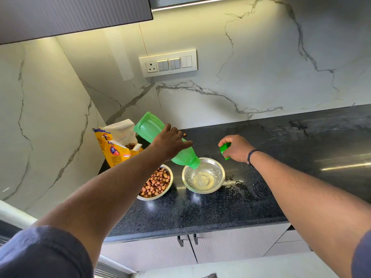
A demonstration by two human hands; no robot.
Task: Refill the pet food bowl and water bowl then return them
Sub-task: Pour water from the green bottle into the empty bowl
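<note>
My left hand (170,141) grips a green plastic bottle (149,127), tipped steeply with its open mouth over the rim of a steel water bowl (219,177). That bowl holds a shallow pool of water. To its left stands a second steel bowl (169,184) filled with brown kibble. My right hand (237,148) holds the green bottle cap (224,150) just above the counter, behind and to the right of the water bowl.
An open yellow pet food bag (114,147) leans in the corner behind the kibble bowl. A lone kibble piece (184,134) lies on the black granite counter (301,141). Spilled water (234,184) glistens right of the water bowl. A switch panel (168,63) is on the marble wall.
</note>
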